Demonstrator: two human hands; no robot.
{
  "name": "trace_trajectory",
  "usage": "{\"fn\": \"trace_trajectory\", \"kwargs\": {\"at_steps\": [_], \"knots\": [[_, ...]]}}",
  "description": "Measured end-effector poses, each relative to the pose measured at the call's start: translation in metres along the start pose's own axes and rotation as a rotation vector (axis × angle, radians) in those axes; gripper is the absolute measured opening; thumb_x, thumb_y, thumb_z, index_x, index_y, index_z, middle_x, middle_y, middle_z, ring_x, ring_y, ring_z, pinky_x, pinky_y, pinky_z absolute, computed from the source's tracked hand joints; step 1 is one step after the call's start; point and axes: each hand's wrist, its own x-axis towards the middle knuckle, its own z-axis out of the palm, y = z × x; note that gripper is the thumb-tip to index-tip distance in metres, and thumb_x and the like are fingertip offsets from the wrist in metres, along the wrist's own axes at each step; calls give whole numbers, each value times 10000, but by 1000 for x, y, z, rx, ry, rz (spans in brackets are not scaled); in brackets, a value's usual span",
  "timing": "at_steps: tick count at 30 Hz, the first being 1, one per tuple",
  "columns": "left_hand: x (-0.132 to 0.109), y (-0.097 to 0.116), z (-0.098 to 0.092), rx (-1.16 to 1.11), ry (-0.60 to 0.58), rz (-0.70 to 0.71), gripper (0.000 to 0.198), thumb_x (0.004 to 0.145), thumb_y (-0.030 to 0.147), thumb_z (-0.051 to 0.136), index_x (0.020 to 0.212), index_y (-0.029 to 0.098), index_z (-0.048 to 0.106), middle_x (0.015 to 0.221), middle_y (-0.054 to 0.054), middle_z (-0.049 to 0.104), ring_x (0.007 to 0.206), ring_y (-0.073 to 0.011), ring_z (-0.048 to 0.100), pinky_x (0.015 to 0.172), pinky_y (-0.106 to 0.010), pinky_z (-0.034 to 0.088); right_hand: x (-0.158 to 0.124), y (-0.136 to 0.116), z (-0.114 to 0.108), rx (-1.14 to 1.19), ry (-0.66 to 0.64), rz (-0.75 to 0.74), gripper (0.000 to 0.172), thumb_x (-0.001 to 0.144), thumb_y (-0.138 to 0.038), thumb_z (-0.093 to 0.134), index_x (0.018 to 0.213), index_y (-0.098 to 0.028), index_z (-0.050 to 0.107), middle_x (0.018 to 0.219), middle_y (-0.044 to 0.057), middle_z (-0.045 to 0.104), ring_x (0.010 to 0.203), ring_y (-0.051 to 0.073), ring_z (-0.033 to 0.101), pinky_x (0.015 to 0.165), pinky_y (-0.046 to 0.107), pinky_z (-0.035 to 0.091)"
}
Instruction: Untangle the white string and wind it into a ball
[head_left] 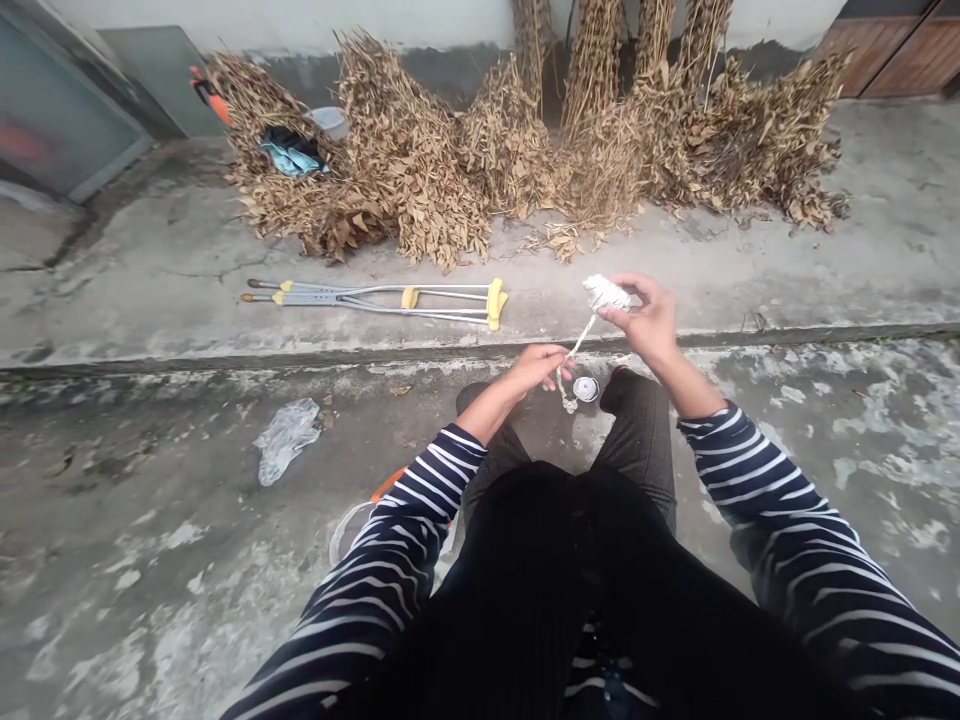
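1. A white bundle of cord [606,292] sits raised in front of the person, above the knees, pinched in the fingers of the right hand [651,325].
2. A strand [581,340] runs down from it to the left hand [541,366], which is closed around the strand's lower end.
3. A small round roll [586,389] lies on the concrete ground [150,560] between the knees.
4. Farther out lie a plastic bag [285,438], a pair of crutches [390,298] and heaps of dried plants [517,150] along the wall.
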Motion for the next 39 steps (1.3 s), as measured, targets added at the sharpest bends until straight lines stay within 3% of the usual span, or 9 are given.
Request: {"fn": "trace_trajectory", "kwargs": {"at_steps": [3,6,11,17,23,32,34,36,39], "knots": [[10,6,5,-24,267,212,384,794,105,696,1177,137,706,1266,-153,708,1039,-211,697,576,-186,529,6,-17,-5,198,-92,86,504,554,-398,944,976,-221,730,1000,52,742,950,259,685,716,375,603],[14,25,22,-183,224,436,453,806,108,703,1256,158,675,1377,-128,657,1212,-240,639,668,-209,578,7,-27,-7,334,-156,183,539,499,-350,976,960,-217,731,986,45,756,925,258,705,717,397,625],[13,52,47,-353,166,429,290,819,71,695,1103,126,716,1059,-78,769,963,-184,711,775,-252,593,6,-30,-9,451,-234,403,571,439,-291,992,947,-205,745,956,41,776,859,234,726,739,404,635],[11,53,40,-363,118,423,139,802,89,743,940,98,725,863,-53,766,770,-146,692,697,-242,564,12,-36,-16,480,-355,474,542,454,-293,983,936,-188,758,913,57,777,813,235,725,727,419,632],[0,49,34,-343,33,377,134,889,188,706,793,98,684,694,-19,682,585,-93,635,570,-205,511,12,-36,-8,387,-252,358,516,456,-296,969,906,-196,736,871,24,760,759,200,693,700,387,611],[2,33,36,-172,32,138,256,901,42,506,678,112,609,507,8,600,397,-63,533,446,-171,381,13,-33,1,-107,38,-147,347,662,-276,839,992,-210,757,1018,46,743,964,236,672,783,371,585],[1,30,34,-212,29,163,225,936,97,513,756,100,648,516,7,610,403,-68,535,459,-176,400,17,-36,-2,-117,10,-173,363,677,-275,835,1024,-209,750,1045,51,742,983,245,673,759,360,585],[0,30,30,-261,22,238,205,985,237,554,995,94,701,528,20,619,406,-77,535,468,-183,416,19,-38,-3,-78,-20,-155,364,661,-277,850,1002,-202,748,1013,46,744,965,247,677,767,369,591],[0,35,24,-230,8,303,508,943,394,684,1372,132,608,574,25,658,420,-90,556,461,-184,416,17,-38,-3,64,-70,-47,402,615,-296,889,974,-195,739,952,41,746,900,242,687,762,392,605]]}}
